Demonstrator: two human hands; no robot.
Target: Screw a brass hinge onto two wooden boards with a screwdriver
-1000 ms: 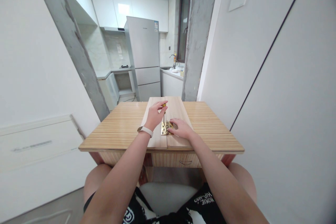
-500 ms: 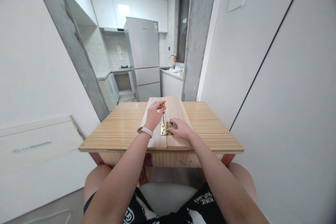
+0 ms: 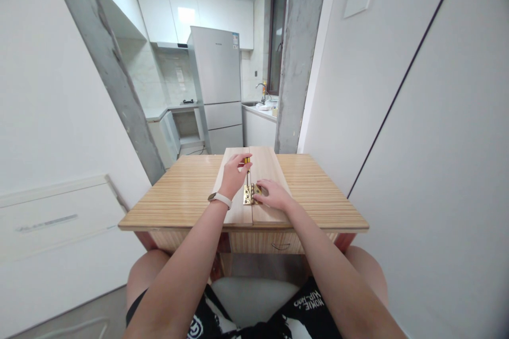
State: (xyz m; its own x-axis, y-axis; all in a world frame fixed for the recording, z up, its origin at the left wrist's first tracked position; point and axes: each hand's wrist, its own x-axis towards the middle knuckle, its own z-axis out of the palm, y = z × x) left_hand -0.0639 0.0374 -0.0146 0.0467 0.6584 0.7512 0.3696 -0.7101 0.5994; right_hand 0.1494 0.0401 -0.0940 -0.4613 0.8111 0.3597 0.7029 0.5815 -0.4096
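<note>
Left grip (image 3: 235,170) pinching upright screwdriver (image 3: 247,160), right grip (image 3: 274,194) parted, touching hinge (image 3: 247,195), two boards (image 3: 264,163) on surface (image 3: 326,198)

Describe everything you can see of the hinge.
The hinge looks like shiny brass: two leaves joined by a central knuckle. It lies open across the seam between two pale boards. The right hand partly covers its right leaf; the tip of a screwdriver appears to meet the left.

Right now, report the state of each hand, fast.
Left hand: closed, holding the yellow-handled screwdriver.
Right hand: open, thumb and fingers apart at the brass hinge.
</note>
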